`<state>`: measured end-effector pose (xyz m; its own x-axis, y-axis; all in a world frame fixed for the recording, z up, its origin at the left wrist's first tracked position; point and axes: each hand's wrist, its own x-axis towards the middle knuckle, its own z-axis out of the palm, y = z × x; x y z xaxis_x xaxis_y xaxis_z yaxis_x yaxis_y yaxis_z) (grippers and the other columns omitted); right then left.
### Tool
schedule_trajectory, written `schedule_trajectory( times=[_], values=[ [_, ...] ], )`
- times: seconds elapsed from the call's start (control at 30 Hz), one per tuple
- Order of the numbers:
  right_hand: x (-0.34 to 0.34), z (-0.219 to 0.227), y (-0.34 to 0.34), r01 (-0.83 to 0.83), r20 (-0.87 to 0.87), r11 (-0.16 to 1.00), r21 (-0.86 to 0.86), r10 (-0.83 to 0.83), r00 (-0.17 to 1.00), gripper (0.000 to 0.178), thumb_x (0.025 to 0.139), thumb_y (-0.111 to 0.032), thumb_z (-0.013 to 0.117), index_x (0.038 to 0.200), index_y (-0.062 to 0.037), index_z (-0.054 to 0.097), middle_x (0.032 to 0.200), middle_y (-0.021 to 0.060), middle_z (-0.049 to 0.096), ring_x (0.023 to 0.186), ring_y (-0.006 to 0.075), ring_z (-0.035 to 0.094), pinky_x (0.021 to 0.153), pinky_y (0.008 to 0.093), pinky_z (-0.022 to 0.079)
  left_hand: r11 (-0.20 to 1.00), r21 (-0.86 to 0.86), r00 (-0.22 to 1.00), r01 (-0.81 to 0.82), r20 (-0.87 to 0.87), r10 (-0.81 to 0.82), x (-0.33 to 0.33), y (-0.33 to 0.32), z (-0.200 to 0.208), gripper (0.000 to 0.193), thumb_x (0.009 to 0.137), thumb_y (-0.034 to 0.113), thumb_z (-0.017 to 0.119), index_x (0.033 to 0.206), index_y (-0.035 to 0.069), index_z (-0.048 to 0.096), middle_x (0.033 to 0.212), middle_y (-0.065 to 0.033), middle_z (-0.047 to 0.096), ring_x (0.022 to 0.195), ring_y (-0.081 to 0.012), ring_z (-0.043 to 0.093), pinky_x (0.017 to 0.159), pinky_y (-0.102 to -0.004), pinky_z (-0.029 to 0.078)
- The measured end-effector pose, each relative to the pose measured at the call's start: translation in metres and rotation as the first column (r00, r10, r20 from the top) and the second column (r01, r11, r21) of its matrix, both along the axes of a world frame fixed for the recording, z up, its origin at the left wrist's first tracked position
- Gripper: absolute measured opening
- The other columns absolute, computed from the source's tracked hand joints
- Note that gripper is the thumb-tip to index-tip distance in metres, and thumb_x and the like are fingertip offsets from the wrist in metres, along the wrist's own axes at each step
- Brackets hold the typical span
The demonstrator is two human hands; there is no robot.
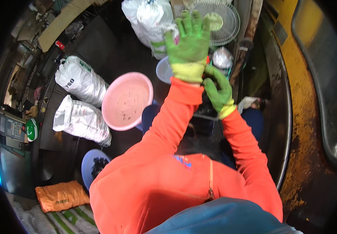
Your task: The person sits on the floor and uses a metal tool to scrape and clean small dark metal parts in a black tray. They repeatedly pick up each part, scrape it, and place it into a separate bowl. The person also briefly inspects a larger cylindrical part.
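My left hand [188,45] is raised in a green work glove with a yellow cuff [188,72]. Its fingers are spread and it holds nothing. My right hand [220,91], gloved alike, is beside the left wrist. Its fingers and thumb curl in at the edge of the left glove's cuff and the orange sleeve [186,93], and appear to pinch the cuff. The fingertips are partly hidden. Beneath my hands, a dark tray or bin [206,112] is partly covered by my arms.
A pink basin [127,101] stands left of my arms, by two white sacks [83,82]. Further off are a translucent tub [163,70], white bags [153,23] and a fan [219,23]. A blue basin [86,167] holds dark pieces. A rusty yellow machine [293,187] rises on the right.
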<state>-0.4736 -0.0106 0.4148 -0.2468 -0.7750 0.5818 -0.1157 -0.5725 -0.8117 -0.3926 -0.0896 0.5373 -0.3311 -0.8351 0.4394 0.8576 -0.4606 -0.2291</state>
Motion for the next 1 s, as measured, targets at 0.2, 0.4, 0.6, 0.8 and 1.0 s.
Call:
schedule_trajectory(
  times=[0.2,0.4,0.6,0.8,1.0],
  values=[
    [-0.013,-0.005,-0.003,0.103,-0.328,0.977,-0.188,-0.161,0.931,0.036,0.078,-0.009,0.067,0.112,-0.0017,0.059,0.098,0.0121,0.064,0.091,0.0251,0.062,0.078,0.0327,0.049,0.97,0.149,0.976,0.191,-0.13,-0.172,-0.012,-0.012,-0.058,0.047,0.094,0.04,0.04,0.129,0.009,0.044,0.134,-0.0116,0.047,0.124,-0.0321,0.044,0.102,-0.0486,0.035],
    [-0.02,-0.008,-0.007,0.016,-0.514,0.889,-0.457,-0.279,0.811,0.031,0.071,-0.004,0.068,0.1,-0.0006,0.06,0.094,0.0126,0.062,0.084,0.0277,0.061,0.073,0.0337,0.05,0.996,0.089,0.999,0.013,0.028,-0.016,-0.018,-0.002,-0.049,0.05,0.093,0.042,0.04,0.13,0.009,0.046,0.138,-0.0107,0.044,0.125,-0.0308,0.041,0.101,-0.0477,0.033],
    [-0.016,0.001,0.0,-0.163,-0.507,0.953,-0.257,0.011,0.862,0.014,0.068,-0.009,0.063,0.081,-0.0049,0.058,0.072,0.0116,0.054,0.065,0.032,0.052,0.059,0.0391,0.042,0.987,-0.159,0.996,0.004,0.087,0.01,-0.013,0.023,-0.024,0.054,0.092,0.046,0.041,0.132,0.011,0.048,0.142,-0.0114,0.041,0.134,-0.0294,0.032,0.11,-0.0489,0.021],
    [-0.002,0.003,0.015,-0.45,-0.814,0.885,-0.119,0.173,0.555,0.013,0.068,-0.015,0.063,0.071,-0.0071,0.052,0.066,0.0089,0.049,0.063,0.0315,0.05,0.06,0.0407,0.041,0.866,-0.47,0.96,0.17,0.278,-0.037,0.028,0.002,-0.038,0.055,0.091,0.051,0.038,0.128,0.015,0.054,0.136,-0.0085,0.049,0.132,-0.0351,0.034,0.11,-0.0554,0.015],
    [-0.004,0.005,0.017,0.026,-0.303,0.984,-0.175,-0.079,0.95,0.018,0.077,-0.011,0.065,0.093,-0.0026,0.063,0.085,0.0111,0.063,0.076,0.0293,0.061,0.066,0.0366,0.048,-0.021,-0.915,-0.59,0.402,-0.277,0.759,0.022,-0.037,-0.118,0.029,0.081,0.003,0.048,0.109,0.003,0.053,0.122,-0.0196,0.054,0.104,-0.0385,0.056,0.087,-0.0432,0.047]
  ],
)
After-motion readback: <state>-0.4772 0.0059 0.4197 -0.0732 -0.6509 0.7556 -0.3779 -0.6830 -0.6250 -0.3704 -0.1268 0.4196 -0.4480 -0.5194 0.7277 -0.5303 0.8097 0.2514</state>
